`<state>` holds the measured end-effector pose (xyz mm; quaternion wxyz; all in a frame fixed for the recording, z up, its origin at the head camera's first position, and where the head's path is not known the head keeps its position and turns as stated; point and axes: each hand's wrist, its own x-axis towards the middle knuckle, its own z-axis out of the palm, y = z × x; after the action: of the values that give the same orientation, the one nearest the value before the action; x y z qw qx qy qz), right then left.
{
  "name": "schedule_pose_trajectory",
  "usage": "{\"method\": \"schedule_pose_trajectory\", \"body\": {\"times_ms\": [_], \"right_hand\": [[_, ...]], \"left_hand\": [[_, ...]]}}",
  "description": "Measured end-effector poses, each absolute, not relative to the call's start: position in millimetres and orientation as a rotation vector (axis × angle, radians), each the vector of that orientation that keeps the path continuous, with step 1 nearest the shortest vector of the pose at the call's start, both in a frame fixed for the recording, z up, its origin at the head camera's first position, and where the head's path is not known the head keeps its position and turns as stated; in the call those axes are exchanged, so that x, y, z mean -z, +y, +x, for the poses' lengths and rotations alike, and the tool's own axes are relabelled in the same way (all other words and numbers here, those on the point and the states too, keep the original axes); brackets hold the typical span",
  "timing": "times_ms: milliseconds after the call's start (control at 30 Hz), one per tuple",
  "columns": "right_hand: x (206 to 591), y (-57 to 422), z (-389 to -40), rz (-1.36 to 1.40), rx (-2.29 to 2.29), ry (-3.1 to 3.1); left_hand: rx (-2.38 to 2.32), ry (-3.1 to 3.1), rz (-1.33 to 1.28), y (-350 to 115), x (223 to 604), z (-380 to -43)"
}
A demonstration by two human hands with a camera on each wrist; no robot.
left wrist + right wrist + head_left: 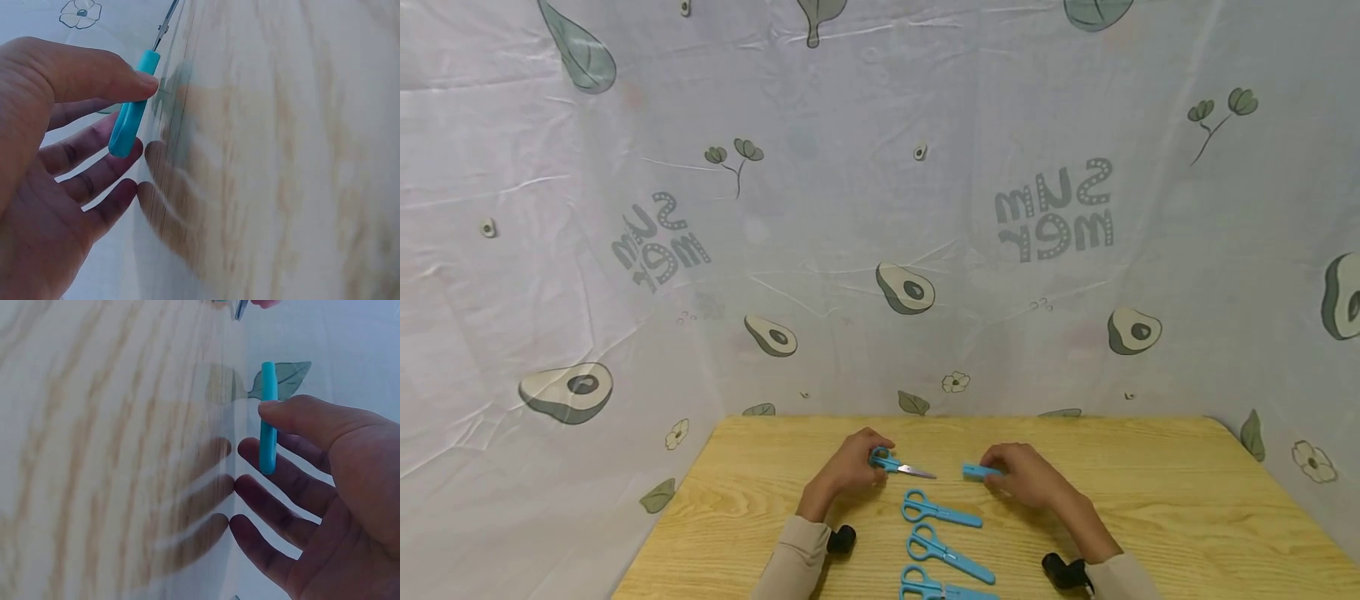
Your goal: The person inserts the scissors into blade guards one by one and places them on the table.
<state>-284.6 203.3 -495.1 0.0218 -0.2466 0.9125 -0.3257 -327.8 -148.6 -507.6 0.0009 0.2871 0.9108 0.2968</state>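
Note:
My left hand point(856, 461) pinches a small pair of scissors point(887, 461) by its blue handles, the bare metal blades pointing right. In the left wrist view the thumb presses on the scissors' handle point(131, 122), just above the tabletop. A blue scissors cover point(979, 472) is in my right hand point(1024, 475), pinched between thumb and fingers. The right wrist view shows the cover point(268, 437) edge-on, with the other fingers spread loosely below it. A gap separates the blade tips from the cover.
Nearer me, three covered blue scissors lie in a column: the far pair point(951, 512), the middle pair point(955, 560) and the near pair point(943, 588), cut off by the frame edge. The wooden table point(1187, 500) meets a printed curtain point(850, 233) behind and at the sides.

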Motion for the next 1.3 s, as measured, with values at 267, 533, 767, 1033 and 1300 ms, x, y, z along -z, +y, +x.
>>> {"method": "schedule_pose_trajectory", "body": {"times_ms": [267,533,767,1033,1300], "right_hand": [[495,207,-278,-0.751,1.069,2.791],[498,214,-273,-0.731,1.09,2.81],[498,221,-268,-0.762,1.093,2.804],[500,227,-265,-0.745,1.076,2.811],[500,232,-258,-0.768,1.091,2.779]], "left_hand": [[-0.887,2.892,0.941,-151,507,-326],[-0.934,2.87,0.888,-154,506,-322],[-0.944,2.876,0.9,-156,506,-318],[-1.023,2.838,0.896,-159,509,-316],[-1.122,2.79,0.89,-159,508,-313]]}}
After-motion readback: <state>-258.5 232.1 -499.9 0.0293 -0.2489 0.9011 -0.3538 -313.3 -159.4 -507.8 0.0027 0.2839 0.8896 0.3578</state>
